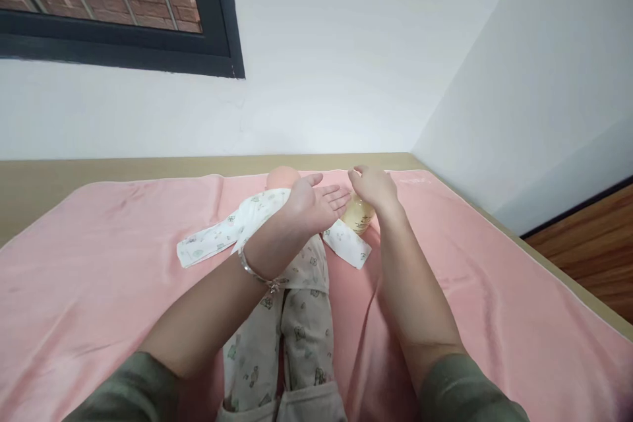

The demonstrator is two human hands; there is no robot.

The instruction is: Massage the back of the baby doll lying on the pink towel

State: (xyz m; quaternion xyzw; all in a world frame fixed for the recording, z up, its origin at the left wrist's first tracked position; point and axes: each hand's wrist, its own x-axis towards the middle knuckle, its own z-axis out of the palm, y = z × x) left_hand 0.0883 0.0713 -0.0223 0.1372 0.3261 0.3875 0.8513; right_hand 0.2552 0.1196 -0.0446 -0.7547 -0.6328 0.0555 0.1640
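My left hand (319,204) is open, palm up and fingers stretched out, above the chest of a doll. It holds nothing that I can see. My right hand (374,186) is curled over the top of a bottle (358,215) of pale yellow liquid, whose upper end is hidden by the fingers. The left fingertips come close to the bottle. Below my arms lies the doll, in a white long-sleeved top (309,264) and matching trousers (306,336) with small printed figures. Only part of its rounded head (282,177) shows; my left arm covers much of the torso.
A pink blanket (123,303) with some folds covers the pale wooden surface (44,198). White walls (346,46) stand behind and to the right. A dark-framed window (212,46) is at upper left, and a brown wood-grain panel (593,244) at the right edge.
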